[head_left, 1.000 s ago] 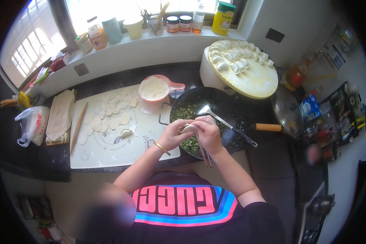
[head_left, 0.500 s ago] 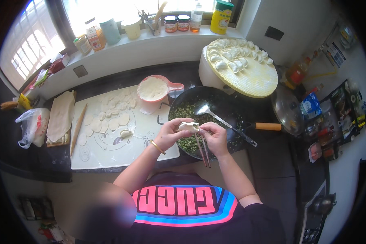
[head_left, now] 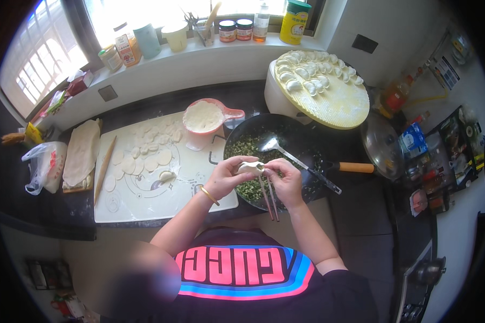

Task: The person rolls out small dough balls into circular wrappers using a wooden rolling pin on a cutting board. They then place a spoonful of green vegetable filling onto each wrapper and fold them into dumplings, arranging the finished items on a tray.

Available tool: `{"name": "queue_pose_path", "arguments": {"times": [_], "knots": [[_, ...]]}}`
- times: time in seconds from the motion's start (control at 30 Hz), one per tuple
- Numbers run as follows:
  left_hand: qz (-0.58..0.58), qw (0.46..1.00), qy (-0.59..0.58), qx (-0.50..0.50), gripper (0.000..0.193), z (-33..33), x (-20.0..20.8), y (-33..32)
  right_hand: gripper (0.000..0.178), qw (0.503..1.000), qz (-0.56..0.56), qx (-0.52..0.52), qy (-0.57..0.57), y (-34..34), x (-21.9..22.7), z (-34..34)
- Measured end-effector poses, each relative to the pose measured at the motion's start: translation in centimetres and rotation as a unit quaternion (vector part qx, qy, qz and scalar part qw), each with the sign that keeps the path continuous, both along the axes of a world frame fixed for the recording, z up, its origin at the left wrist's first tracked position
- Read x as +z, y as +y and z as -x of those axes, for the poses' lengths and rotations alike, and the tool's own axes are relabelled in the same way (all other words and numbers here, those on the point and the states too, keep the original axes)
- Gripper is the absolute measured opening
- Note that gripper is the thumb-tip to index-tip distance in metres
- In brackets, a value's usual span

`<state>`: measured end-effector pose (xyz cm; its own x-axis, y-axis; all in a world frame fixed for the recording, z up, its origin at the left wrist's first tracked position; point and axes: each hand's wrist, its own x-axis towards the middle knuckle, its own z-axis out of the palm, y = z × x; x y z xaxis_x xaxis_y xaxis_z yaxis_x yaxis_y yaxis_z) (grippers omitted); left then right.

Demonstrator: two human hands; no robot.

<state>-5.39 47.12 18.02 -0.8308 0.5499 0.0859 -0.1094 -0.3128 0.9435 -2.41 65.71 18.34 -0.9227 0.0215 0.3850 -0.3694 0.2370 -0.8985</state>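
My left hand (head_left: 224,177) pinches a partly folded dumpling (head_left: 249,167) above the wok's near left side. From the other end, my right hand (head_left: 287,181) has its fingertips closed on the dumpling's edge. A pair of chopsticks (head_left: 270,202) hangs down from the right hand toward me; how the fingers grip them is partly hidden. Beneath both hands, the dark wok (head_left: 302,141) holds chopped green filling (head_left: 249,145). A metal spoon (head_left: 291,157) with a black handle end rests in it. One finished dumpling (head_left: 167,176) lies on the white mat (head_left: 140,207) among several round wrappers (head_left: 164,157).
Folded dumplings cover part of a yellow round tray (head_left: 339,107) behind the wok. A pink measuring cup (head_left: 233,114) of flour, a rolling pin (head_left: 105,169) and a dough sheet (head_left: 81,153) stand or lie leftward. The wok's wooden handle (head_left: 355,167) points right, near a glass lid (head_left: 382,145).
Both hands stay almost in place on the dumpling, with only a slight shift of the fingers. The whole view has moved very slightly.
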Motion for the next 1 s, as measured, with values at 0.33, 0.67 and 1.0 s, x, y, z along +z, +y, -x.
{"name": "queue_pose_path", "arguments": {"times": [0.33, 0.67, 1.0], "knots": [[-0.002, 1.0, -0.007, 0.011, 0.04, -0.2, 0.4, 0.0, 0.013, 1.0, 0.03, 0.004, 0.007, -0.5, 0.3, -0.3], [0.017, 1.0, 0.016, 0.006, 0.038, -0.2, 0.1, 0.2, 0.009, 0.993, -0.072, -0.049, 0.076, -0.7, 0.1, 0.1], [0.092, 0.991, 0.092, 0.03, 0.038, -0.2, 0.6, 0.5, 0.012, 0.994, -0.096, -0.027, 0.054, -0.7, 1.0, 0.3]]}}
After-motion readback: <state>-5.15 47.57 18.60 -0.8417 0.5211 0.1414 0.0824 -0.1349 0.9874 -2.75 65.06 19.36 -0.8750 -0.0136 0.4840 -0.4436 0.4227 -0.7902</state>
